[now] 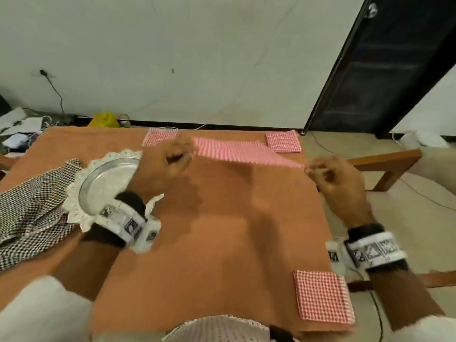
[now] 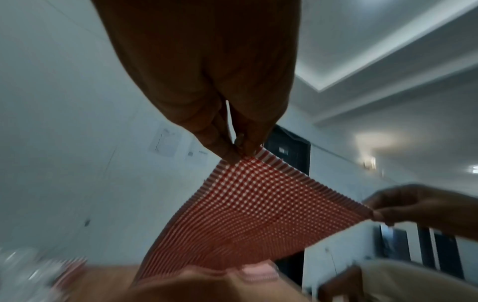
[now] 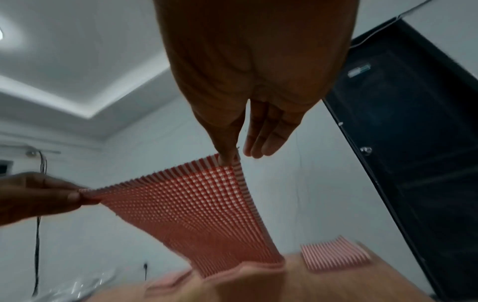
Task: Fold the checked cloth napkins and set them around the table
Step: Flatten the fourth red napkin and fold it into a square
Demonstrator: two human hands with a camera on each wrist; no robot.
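Observation:
A red-and-white checked napkin (image 1: 243,153) hangs stretched above the far half of the brown table (image 1: 209,243). My left hand (image 1: 182,154) pinches one top corner of this napkin (image 2: 258,204), and my right hand (image 1: 312,169) pinches the other corner of the cloth (image 3: 194,196). Its lower edge drags on the tabletop. Three folded checked napkins lie flat: one at the far middle (image 1: 159,137), one at the far right corner (image 1: 283,142), one at the near right corner (image 1: 323,297).
A metal plate (image 1: 106,181) on a white lace doily sits at the left, beside a black-and-white checked cloth (image 1: 29,211). A wooden chair (image 1: 389,161) stands off the table's right side. Clutter and cables lie on the floor beyond.

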